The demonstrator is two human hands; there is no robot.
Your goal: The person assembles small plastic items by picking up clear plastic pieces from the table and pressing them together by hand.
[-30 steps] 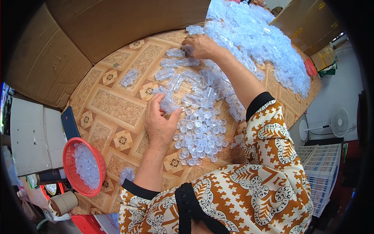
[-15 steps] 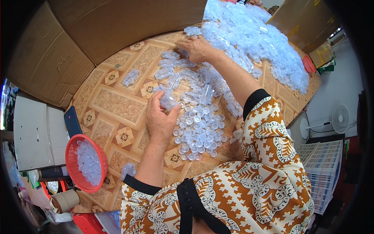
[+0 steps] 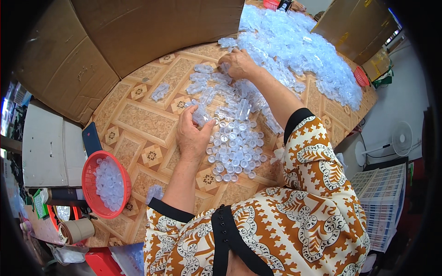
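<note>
Patterned floor (image 3: 138, 119) holds upright clear vials (image 3: 235, 149); left hand (image 3: 193, 135) grips a vial bundle (image 3: 201, 116), right hand (image 3: 239, 64) curls onto loose vials (image 3: 294, 50), apparently gathering more to stand up

left hand (image 3: 193, 135), clear vials (image 3: 232, 147), perhaps gripping one

Small clear plastic vials (image 3: 201, 116) lie bunched in the left hand's (image 3: 193, 135) grip, more clear vials (image 3: 230, 60) sit under the right hand (image 3: 238, 63), and upright open ones (image 3: 235, 149) cluster on the patterned floor (image 3: 142, 122) between.
</note>
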